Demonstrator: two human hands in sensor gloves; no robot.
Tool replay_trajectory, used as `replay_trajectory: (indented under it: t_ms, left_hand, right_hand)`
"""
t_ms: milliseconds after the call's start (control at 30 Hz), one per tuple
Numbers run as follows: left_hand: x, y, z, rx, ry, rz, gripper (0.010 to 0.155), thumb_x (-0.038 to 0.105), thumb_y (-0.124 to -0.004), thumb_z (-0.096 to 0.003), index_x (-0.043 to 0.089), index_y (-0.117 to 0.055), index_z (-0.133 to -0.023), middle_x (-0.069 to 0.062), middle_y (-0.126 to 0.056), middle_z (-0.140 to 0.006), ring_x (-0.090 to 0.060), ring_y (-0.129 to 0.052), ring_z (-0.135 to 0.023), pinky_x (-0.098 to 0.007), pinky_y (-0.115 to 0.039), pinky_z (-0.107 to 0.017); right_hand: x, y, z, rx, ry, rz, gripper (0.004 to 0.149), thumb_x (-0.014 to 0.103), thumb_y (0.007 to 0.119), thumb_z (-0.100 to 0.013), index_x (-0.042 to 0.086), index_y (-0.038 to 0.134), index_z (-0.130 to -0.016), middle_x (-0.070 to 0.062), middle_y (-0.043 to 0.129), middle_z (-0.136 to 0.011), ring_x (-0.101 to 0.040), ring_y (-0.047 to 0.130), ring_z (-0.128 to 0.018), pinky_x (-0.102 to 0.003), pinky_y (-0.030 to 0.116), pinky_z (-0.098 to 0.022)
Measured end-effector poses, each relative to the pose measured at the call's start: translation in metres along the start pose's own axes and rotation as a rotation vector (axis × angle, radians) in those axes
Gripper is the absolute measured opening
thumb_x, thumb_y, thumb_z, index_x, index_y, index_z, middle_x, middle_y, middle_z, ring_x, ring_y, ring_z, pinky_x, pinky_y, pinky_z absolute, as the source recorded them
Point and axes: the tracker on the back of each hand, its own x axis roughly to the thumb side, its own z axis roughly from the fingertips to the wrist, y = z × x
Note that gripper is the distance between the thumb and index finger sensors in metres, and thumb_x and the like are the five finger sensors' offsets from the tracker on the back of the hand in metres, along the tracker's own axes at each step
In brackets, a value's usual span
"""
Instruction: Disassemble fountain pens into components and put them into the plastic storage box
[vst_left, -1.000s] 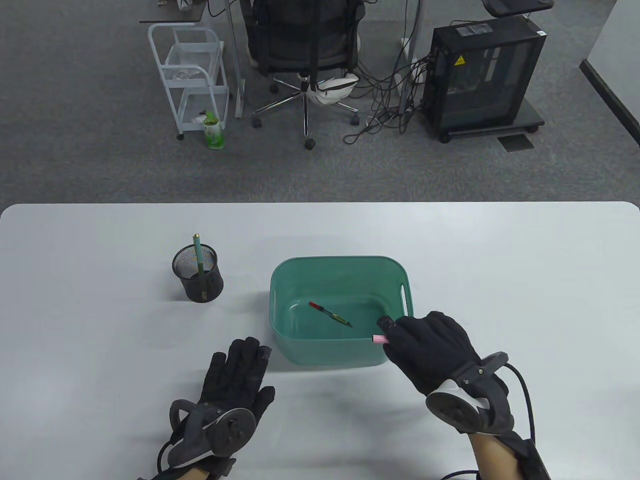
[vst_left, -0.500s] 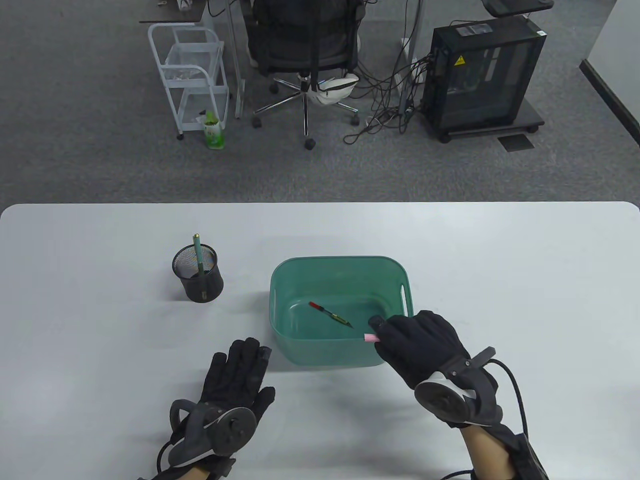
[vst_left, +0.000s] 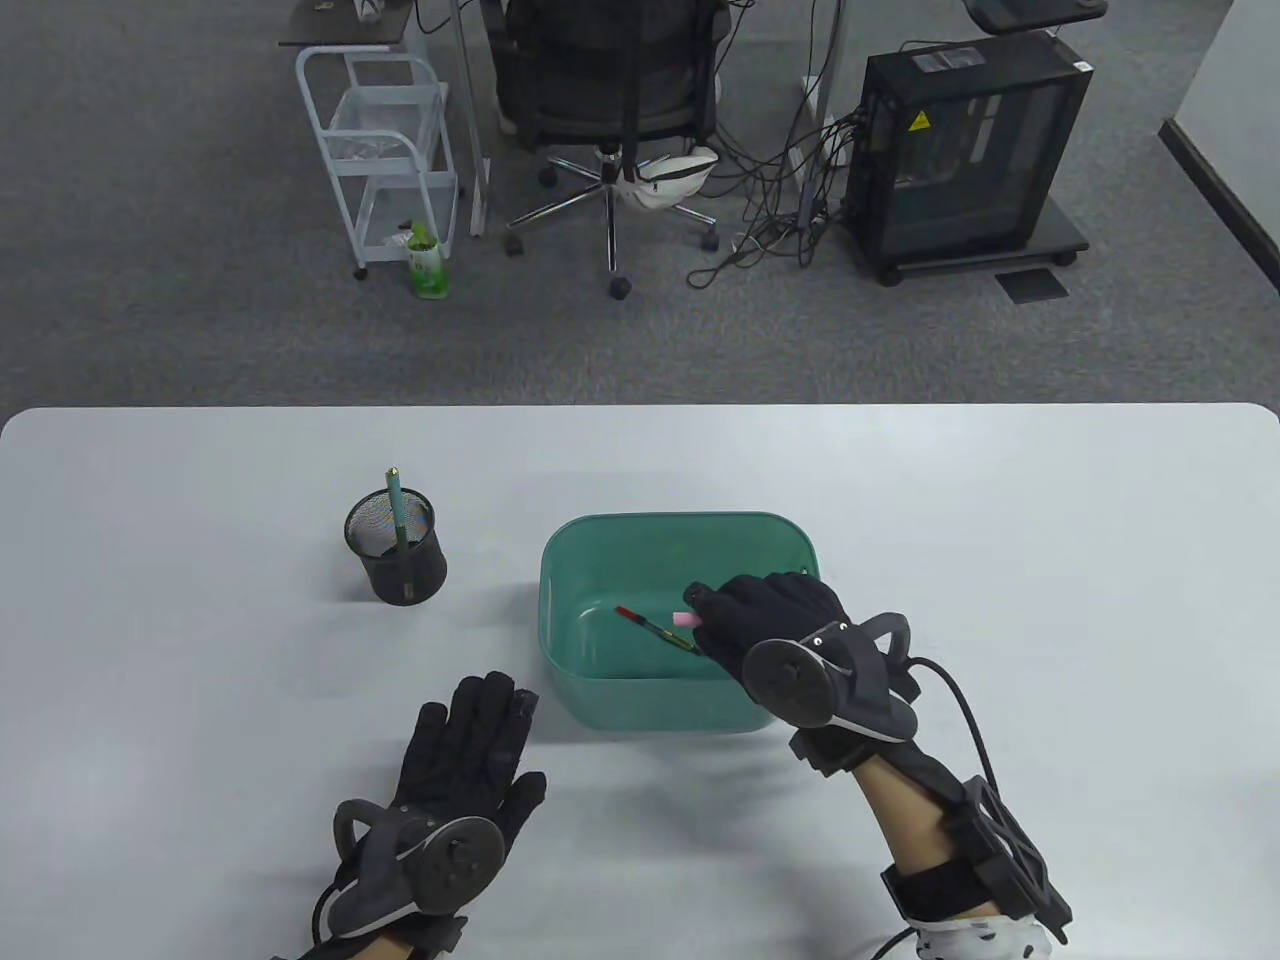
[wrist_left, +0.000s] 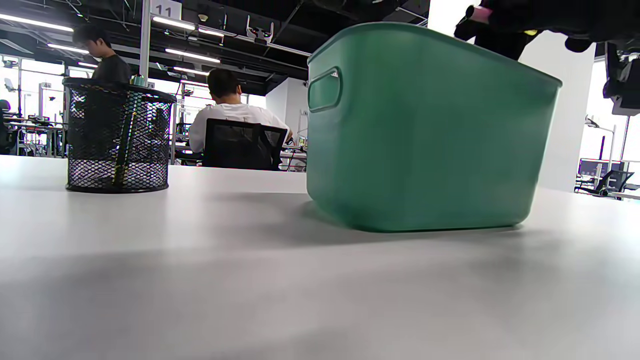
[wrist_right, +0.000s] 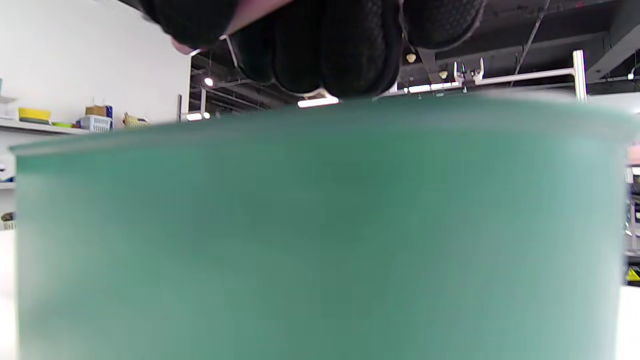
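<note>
The green plastic box (vst_left: 590, 545) stands mid-table and fills the right wrist view (wrist_right: 320, 225); its side wall shows in the left wrist view (wrist_left: 425, 135). Inside lies a thin pen part with a red end (vst_left: 655, 628). My right hand (vst_left: 745, 615) hovers over the box interior, its fingers curled around a pink pen piece (vst_left: 684, 620), whose tip also shows in the left wrist view (wrist_left: 479, 13). My left hand (vst_left: 475, 735) lies flat on the table, left of the box, holding nothing. A green pen (vst_left: 396, 508) stands in the black mesh cup (vst_left: 396, 548).
The mesh cup (wrist_left: 119, 142) stands to the left of the box. Beyond the table's far edge are an office chair (vst_left: 610, 90), a white cart (vst_left: 385, 150) and a computer case (vst_left: 965, 150) on the floor.
My right hand carried the pink piece from the box's near right rim forward and leftward, over the inside of the box. The left hand stayed flat on the table.
</note>
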Motion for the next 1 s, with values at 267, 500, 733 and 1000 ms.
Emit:
replay_trajectory:
  t_ms: [267, 500, 733, 1000]
  left_hand:
    - [-0.001, 0.0, 0.001, 0.007, 0.0, 0.005, 0.071, 0.049, -0.041, -0.0682, 0.012, -0.031, -0.128, -0.016, -0.03, -0.135, -0.039, -0.027, -0.122, -0.054, -0.018, -0.087]
    - [-0.002, 0.0, 0.001, 0.005, -0.002, 0.005, 0.071, 0.049, -0.041, -0.0682, 0.012, -0.031, -0.128, -0.016, -0.03, -0.135, -0.039, -0.027, -0.122, -0.054, -0.018, -0.087]
    - [-0.002, 0.0, 0.001, 0.0, -0.001, 0.004, 0.071, 0.049, -0.041, -0.0681, 0.012, -0.031, -0.128, -0.015, -0.03, -0.135, -0.039, -0.027, -0.122, -0.054, -0.018, -0.087]
    - [-0.002, -0.001, 0.001, -0.004, 0.001, 0.006, 0.071, 0.049, -0.041, -0.0681, 0.012, -0.032, -0.127, -0.015, -0.03, -0.135, -0.038, -0.027, -0.123, -0.054, -0.018, -0.087]
  right_hand:
    - [0.001, 0.01, -0.007, 0.056, 0.016, -0.008, 0.046, 0.049, 0.07, -0.054, 0.033, 0.082, -0.096, 0.004, 0.085, -0.087, -0.015, 0.089, -0.071, -0.045, 0.067, -0.071]
    - [0.001, 0.015, -0.008, 0.078, 0.018, -0.002, 0.046, 0.049, 0.07, -0.054, 0.033, 0.082, -0.096, 0.004, 0.085, -0.087, -0.015, 0.089, -0.071, -0.045, 0.067, -0.071]
    - [0.001, 0.021, -0.009, 0.098, 0.016, 0.012, 0.046, 0.049, 0.07, -0.054, 0.033, 0.081, -0.096, 0.004, 0.085, -0.088, -0.015, 0.089, -0.071, -0.045, 0.067, -0.071]
    - [0.0, 0.02, -0.006, 0.055, 0.001, 0.024, 0.054, 0.051, 0.07, -0.054, 0.034, 0.071, -0.106, 0.002, 0.074, -0.104, -0.019, 0.081, -0.091, -0.048, 0.058, -0.078]
